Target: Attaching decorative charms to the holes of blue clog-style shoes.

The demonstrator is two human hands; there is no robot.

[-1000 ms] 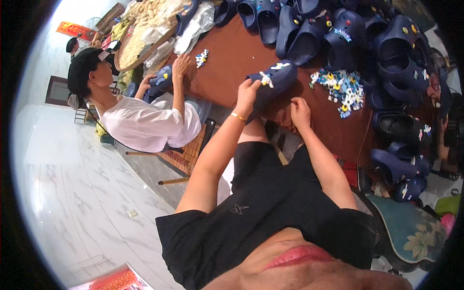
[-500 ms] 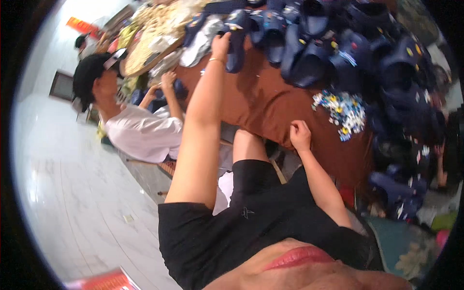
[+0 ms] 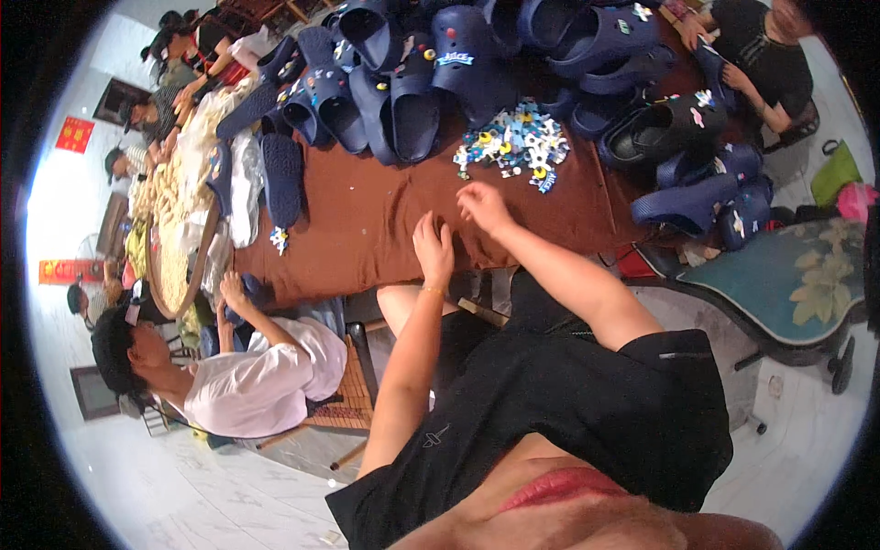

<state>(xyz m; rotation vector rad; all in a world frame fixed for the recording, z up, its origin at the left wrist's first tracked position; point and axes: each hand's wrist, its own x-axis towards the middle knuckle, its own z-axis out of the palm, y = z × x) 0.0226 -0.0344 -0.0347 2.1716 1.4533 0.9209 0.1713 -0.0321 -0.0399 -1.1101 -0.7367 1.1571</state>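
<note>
Left hand (image 3: 433,252) and right hand (image 3: 484,207) loosely curled, apparently empty; several navy clogs (image 3: 458,87) already bear charms (image 3: 455,59); a loose charm pile (image 3: 515,142) remains.

Charms (image 3: 515,145), small, white, blue and yellow, lie heaped just beyond the right hand (image 3: 486,209); navy clogs (image 3: 463,84) crowd behind.

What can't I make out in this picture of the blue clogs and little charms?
All in the head view:
Charm pile: upper pieces cover lower ones; many are too small to identify.
Left hand and right hand: undersides face away from the camera, so any tiny piece there is hidden.
Dark-blue item by the white-shirted person: partly behind that person's hand and arm.
Rear clog: cut off by the upper edge.
</note>
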